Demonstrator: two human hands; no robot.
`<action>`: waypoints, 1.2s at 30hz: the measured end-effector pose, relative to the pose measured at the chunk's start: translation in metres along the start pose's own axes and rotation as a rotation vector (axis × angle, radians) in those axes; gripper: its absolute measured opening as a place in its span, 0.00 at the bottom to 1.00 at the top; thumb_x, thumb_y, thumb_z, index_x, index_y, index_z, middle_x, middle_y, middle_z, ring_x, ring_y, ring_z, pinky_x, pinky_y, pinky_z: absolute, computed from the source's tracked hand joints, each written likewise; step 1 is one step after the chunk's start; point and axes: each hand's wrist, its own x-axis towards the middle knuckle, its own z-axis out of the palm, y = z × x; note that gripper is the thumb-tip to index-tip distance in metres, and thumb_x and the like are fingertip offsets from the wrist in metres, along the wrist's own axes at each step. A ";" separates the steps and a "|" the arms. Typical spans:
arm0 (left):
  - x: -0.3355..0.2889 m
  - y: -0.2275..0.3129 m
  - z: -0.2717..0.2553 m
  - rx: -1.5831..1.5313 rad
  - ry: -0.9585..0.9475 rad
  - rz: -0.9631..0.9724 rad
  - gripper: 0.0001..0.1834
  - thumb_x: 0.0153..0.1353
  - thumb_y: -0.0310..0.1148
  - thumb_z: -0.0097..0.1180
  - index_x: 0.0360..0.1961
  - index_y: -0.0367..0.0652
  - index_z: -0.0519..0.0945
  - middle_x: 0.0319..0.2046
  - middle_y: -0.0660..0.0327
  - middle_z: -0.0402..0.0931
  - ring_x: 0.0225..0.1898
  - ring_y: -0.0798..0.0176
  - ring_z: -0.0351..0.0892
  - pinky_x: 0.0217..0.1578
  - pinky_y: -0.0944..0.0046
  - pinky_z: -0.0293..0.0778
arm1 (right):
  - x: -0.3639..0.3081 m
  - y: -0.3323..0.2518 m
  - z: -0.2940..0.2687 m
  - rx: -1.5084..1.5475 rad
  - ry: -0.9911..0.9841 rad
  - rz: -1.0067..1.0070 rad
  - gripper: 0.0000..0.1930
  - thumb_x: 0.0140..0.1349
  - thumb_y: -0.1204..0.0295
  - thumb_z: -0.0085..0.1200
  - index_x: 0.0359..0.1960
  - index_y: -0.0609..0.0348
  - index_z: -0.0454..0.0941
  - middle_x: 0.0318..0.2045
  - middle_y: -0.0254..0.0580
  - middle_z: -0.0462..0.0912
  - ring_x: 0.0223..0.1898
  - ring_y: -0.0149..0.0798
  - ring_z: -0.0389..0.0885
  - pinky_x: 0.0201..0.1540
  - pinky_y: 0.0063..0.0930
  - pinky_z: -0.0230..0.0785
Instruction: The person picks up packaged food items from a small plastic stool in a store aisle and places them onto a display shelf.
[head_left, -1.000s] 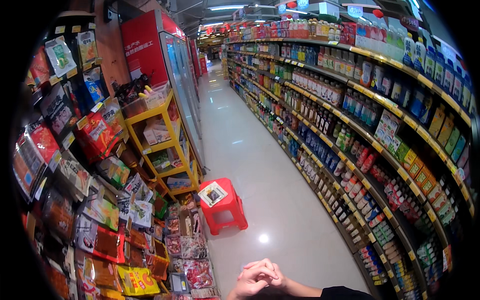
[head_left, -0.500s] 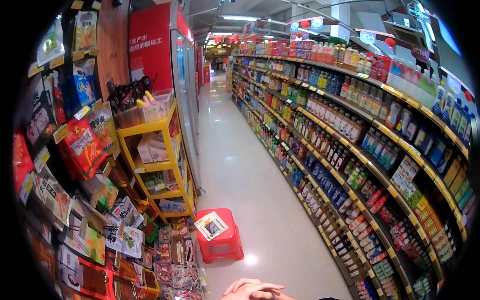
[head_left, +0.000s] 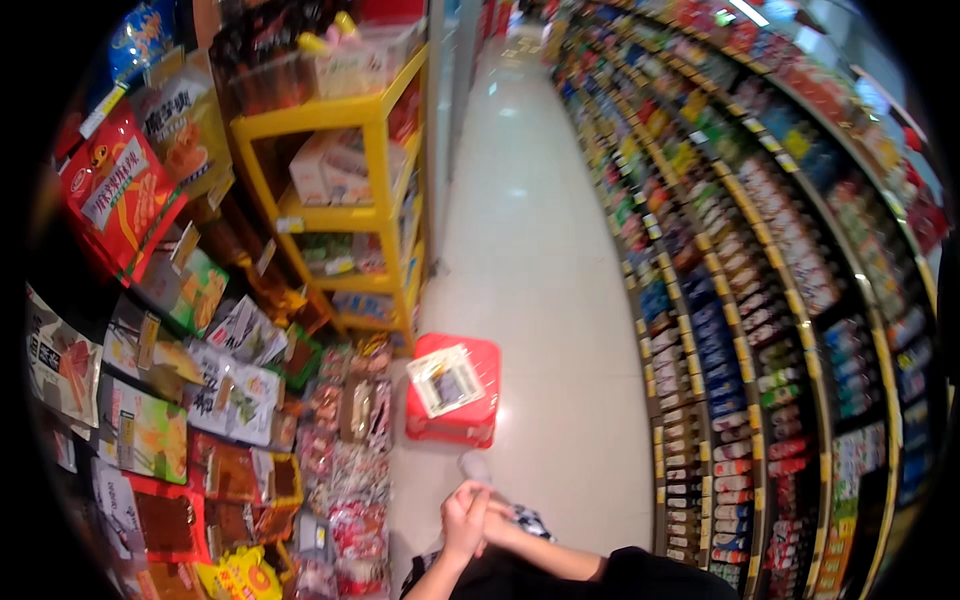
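Cream packet [head_left: 447, 382] lies skewed leftward on the stool [head_left: 440, 430], long axis unclear.

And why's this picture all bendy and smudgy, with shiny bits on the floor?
Head view: the shelf edges curve because the lens is wide, and the bottles look smeared, maybe from camera motion; also in the head view, the fingers look a bit soft, and pale reflected light shines on the floor.
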 end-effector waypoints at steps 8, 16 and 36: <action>0.184 -0.117 -0.019 0.618 0.225 -0.018 0.10 0.54 0.34 0.52 0.34 0.39 0.75 0.26 0.49 0.78 0.31 0.51 0.79 0.33 0.58 0.73 | 0.114 0.152 -0.091 0.236 0.168 0.216 0.17 0.58 0.62 0.42 0.37 0.63 0.76 0.36 0.54 0.79 0.40 0.45 0.78 0.42 0.34 0.68; 0.290 -0.267 -0.125 0.684 0.262 -0.237 0.19 0.53 0.35 0.52 0.44 0.36 0.72 0.42 0.46 0.74 0.32 0.49 0.79 0.33 0.58 0.73 | 0.217 0.214 -0.208 0.048 0.460 0.580 0.16 0.55 0.65 0.50 0.40 0.63 0.75 0.34 0.45 0.80 0.39 0.37 0.78 0.43 0.27 0.67; 0.319 -0.246 -0.081 -0.269 0.301 -0.714 0.24 0.55 0.32 0.51 0.54 0.46 0.63 0.46 0.58 0.69 0.36 0.60 0.76 0.32 0.60 0.75 | 0.273 0.220 -0.173 0.389 0.222 0.769 0.15 0.53 0.70 0.54 0.42 0.61 0.72 0.30 0.37 0.75 0.30 0.32 0.77 0.27 0.26 0.73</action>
